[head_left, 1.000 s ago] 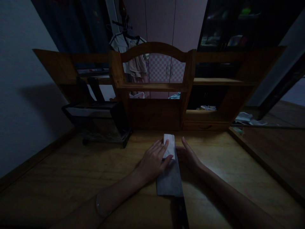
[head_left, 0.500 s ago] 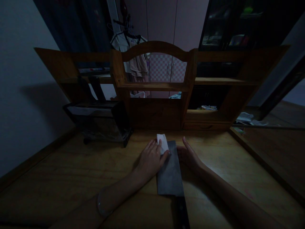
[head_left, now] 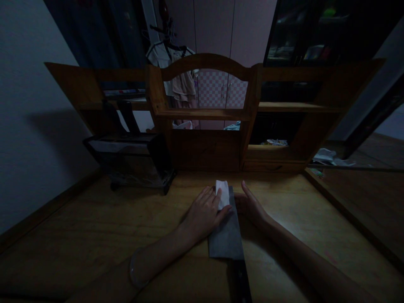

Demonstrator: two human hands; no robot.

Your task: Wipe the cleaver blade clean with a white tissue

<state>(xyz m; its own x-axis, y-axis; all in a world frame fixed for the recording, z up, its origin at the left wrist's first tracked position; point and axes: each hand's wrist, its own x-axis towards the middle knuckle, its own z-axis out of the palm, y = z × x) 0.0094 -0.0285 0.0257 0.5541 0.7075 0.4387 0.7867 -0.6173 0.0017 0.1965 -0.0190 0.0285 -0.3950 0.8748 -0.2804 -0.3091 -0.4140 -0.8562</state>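
- The cleaver (head_left: 225,237) lies flat on the desk (head_left: 94,235), dark handle (head_left: 241,280) toward the person. It is likely heavy, stiff and sharp-edged, so safest taken by the handle.
- The folded white pad (head_left: 223,192) is soft and light. It sits on the blade's far end.
- The left hand (head_left: 203,214) clamps the pad, fingers on top, thumb at its near end.
- The right hand (head_left: 252,208) lies open, just beside the blade's right edge.

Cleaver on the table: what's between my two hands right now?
In the head view, the cleaver itself lies flat between the left hand and right hand, with a white cloth on its far end, held by the left hand.
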